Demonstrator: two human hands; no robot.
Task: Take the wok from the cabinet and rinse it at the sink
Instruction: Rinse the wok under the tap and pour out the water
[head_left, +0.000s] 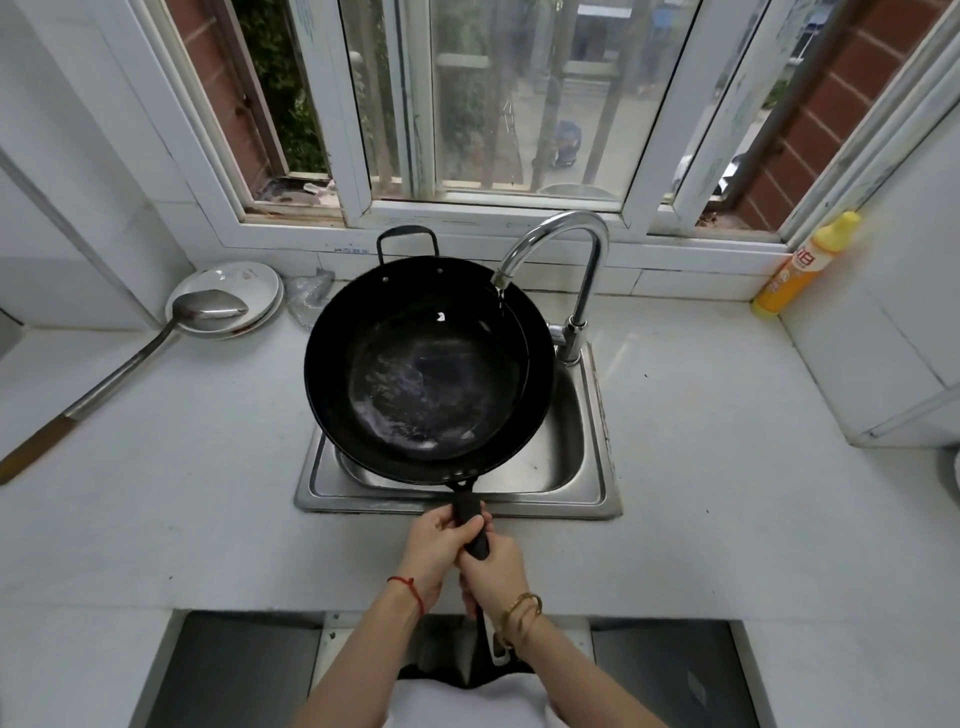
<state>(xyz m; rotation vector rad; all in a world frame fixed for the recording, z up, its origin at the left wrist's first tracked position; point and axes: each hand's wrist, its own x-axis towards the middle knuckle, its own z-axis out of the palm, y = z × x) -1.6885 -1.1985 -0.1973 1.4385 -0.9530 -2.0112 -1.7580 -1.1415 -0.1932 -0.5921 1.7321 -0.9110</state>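
While both hands, left hand & right hand, clamp the handle, our wok lies straight fwd over the sink.

Wok covers most of the sink; basin floor and drain hidden, only the near and right walls showing. Wok handle concealed where the left hand and right hand wrap it; its near end passes behind the right wrist. Ladle handle cut off at the left edge. Plates partly hidden under the ladle bowl; their number cannot be told. Bottle label too small to read. White object at the right edge cut off, unidentifiable. Forearms cut off by the near edge.
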